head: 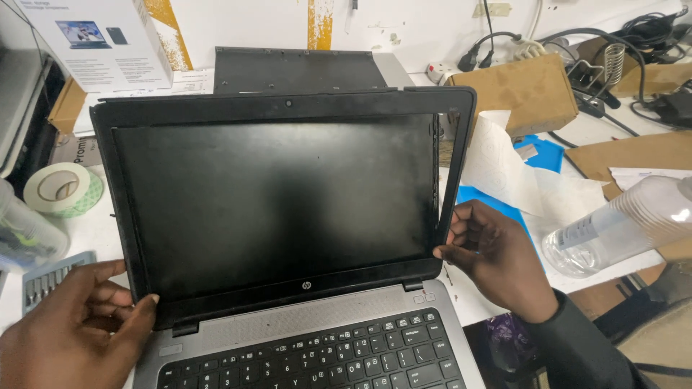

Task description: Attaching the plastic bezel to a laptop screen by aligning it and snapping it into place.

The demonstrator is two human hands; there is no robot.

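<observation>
Both hands' grip, left hand [79, 317] and right hand [490, 252], is pinching the laptop's loosening screen bezel [454, 144] on the bench [94, 230]; uneven pulling is risking snapped clips.

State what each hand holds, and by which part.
Both hold the laptop screen bezel: left hand at its lower left corner, right hand at its lower right edge.

One head camera looks down, close, over the laptop [288, 216].
</observation>
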